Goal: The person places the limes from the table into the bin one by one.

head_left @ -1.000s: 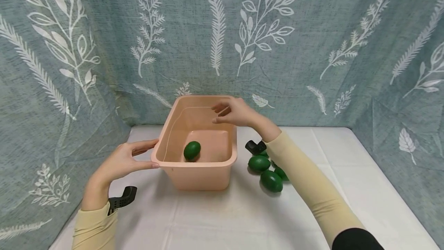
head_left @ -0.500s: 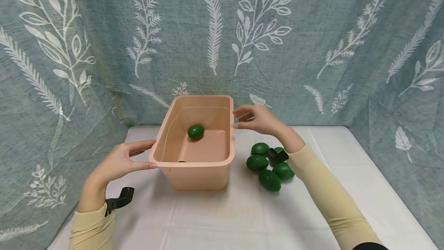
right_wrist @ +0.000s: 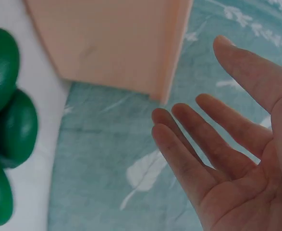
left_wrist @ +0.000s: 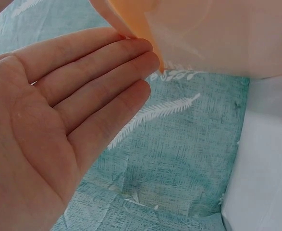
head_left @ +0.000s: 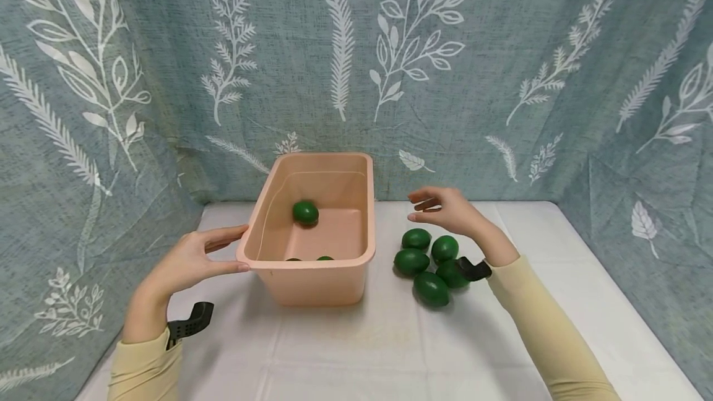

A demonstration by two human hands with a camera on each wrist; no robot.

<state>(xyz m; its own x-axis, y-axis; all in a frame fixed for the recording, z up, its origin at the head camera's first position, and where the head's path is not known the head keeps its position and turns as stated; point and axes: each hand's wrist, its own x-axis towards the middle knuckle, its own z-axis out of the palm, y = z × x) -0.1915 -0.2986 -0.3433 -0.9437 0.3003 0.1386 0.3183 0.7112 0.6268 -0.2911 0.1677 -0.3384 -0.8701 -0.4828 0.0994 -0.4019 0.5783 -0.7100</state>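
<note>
A pink plastic tub [head_left: 312, 277] is seen standing on a white surface [head_left: 390, 351], in front of a blue-green cloth with white leaves [head_left: 501, 48]. The near left corner of the tub is touched by the left hand [head_left: 192, 260], with the fingers held out straight and the thumb laid along the rim; nothing is gripped by it. In the left wrist view the flat fingers [left_wrist: 97, 72] are seen right against the tub's corner [left_wrist: 131, 24]. One green lime [head_left: 306, 212] is seen inside the tub near its back wall, and the tops of two more limes [head_left: 325, 258] are just seen behind the front rim. The right hand [head_left: 445, 209] is held in the air to the right of the tub, with its fingers loose and spread, and nothing is held in it. Just below that hand, a bunch of five green limes [head_left: 429, 262] is seen on the surface, packed close together, near the tub but apart from it.
</note>
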